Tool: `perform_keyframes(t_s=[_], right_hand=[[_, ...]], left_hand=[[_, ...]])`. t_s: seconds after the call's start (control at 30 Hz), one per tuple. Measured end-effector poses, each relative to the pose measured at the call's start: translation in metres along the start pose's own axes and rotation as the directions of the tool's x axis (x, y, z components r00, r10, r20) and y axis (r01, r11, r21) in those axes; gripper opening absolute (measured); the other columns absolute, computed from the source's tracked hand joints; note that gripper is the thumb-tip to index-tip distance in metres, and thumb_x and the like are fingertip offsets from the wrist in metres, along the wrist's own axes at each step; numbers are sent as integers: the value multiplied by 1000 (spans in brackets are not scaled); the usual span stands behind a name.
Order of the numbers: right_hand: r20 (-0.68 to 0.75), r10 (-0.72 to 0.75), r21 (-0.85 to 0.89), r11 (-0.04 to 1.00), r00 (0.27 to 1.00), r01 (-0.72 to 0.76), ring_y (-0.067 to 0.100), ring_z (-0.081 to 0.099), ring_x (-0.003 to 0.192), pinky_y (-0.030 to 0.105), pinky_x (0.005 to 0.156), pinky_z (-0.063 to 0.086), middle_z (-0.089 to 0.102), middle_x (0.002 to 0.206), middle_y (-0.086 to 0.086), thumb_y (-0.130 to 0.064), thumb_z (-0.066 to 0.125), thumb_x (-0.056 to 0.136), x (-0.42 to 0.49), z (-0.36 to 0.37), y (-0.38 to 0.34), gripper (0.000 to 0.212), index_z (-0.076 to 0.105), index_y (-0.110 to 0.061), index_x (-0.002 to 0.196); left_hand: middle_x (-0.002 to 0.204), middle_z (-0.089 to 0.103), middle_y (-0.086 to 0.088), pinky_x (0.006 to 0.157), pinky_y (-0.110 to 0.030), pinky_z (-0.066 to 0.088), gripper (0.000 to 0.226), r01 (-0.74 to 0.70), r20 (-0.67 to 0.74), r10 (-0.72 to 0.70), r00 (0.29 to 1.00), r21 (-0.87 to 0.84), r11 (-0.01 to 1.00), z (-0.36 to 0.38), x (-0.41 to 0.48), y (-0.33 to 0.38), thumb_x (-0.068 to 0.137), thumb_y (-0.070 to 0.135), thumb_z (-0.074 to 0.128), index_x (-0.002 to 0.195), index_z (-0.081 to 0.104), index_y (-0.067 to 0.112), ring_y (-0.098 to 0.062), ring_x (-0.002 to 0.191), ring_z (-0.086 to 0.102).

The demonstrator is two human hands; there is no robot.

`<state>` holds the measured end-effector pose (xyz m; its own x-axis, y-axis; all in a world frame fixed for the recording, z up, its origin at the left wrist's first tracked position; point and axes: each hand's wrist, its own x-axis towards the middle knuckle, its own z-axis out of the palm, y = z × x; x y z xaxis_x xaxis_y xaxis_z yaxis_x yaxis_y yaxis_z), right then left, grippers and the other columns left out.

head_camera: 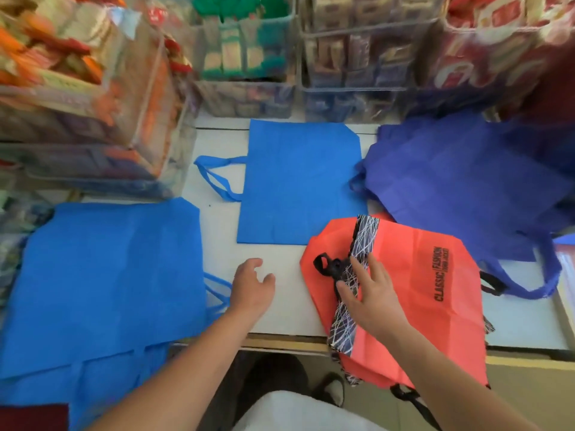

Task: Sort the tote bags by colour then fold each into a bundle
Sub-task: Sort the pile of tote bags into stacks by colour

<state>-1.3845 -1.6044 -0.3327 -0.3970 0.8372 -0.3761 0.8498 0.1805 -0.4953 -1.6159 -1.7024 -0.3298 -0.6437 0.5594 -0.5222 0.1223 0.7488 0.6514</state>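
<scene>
An orange-red tote bag (417, 293) with a black-and-white patterned strip and black handles lies at the table's front right, hanging over the edge. My right hand (370, 293) rests on its patterned strip with fingers spread. My left hand (250, 284) hovers over bare table to its left, fingers loosely curled and holding nothing. A light blue tote bag (298, 181) lies flat in the middle. A larger light blue tote bag (102, 284) covers the front left. A dark blue tote bag (460, 185) lies rumpled at the right.
Clear plastic bins (245, 54) of packaged goods line the back and left of the white table (280, 315). A dark red cloth (34, 416) shows at the bottom left corner. The table's front edge runs just below my hands.
</scene>
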Motion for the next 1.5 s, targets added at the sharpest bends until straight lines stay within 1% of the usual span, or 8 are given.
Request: perform_keyframes(t_s=[0.37,0.6,0.8,0.9,1.03,1.17,1.27,1.5], right_hand=[[250,279,-25,959,927,-282,25,21,153,44,120,27,21,167,-1,-83,32,88,47,11,-34,79,29,-44,157],[314,281,-199,954,907,-226,37,29,146,47,112,36,21,166,4,-64,34,102,57,-5,-47,62,23,-41,158],[386,204,-360,931,899,-57,42,14,150,51,118,27,11,169,4,-59,-14,74,49,-5,-49,89,11,-45,158],[363,169,-308,950,917,-53,59,49,123,67,96,48,48,150,23,-31,13,86,45,3,-35,65,15,-34,151],[190,82,-164,985,978,-51,53,62,104,56,88,47,62,125,26,-6,56,88,46,3,-31,54,39,-15,139],[20,160,146,976,987,-161,38,50,121,46,105,38,56,134,21,-52,48,92,34,-18,-87,59,59,-12,134],[138,-58,195,980,989,31,30,47,134,36,110,33,57,138,14,-68,50,83,22,-4,-150,80,64,-7,133],[550,-283,272,950,786,153,6,58,118,22,98,41,59,134,-15,-54,57,98,-6,52,-269,48,58,-27,138]], left_hand=[[128,57,-3,89,-28,43,67,121,-12,-124,992,-113,986,-34,138,24,90,37,75,143,44,10,-22,110,58],[93,74,-2,81,-43,59,16,40,98,-27,995,-133,990,-9,138,38,93,30,69,93,70,14,-28,91,71],[76,59,-8,63,-40,40,23,-260,-322,244,915,-9,965,-46,85,40,103,22,54,88,49,5,-34,72,52],[78,56,-2,64,-34,37,22,-201,-350,152,924,-107,974,-73,43,24,106,21,51,90,49,6,-24,73,53],[85,59,2,71,-27,35,19,-80,-308,19,951,-184,980,-106,-9,-17,106,20,51,92,53,7,-11,76,54],[94,63,-16,78,-40,43,25,14,-227,-17,974,-17,1000,-157,-7,-67,106,28,49,89,51,10,-36,92,59],[100,62,-26,84,-45,44,29,145,-207,-130,970,59,988,-193,-5,-98,108,28,45,87,49,9,-41,99,60],[78,45,-7,68,-38,32,36,213,-382,-227,896,-80,974,-259,-14,-151,107,29,47,76,37,13,-27,79,46]])
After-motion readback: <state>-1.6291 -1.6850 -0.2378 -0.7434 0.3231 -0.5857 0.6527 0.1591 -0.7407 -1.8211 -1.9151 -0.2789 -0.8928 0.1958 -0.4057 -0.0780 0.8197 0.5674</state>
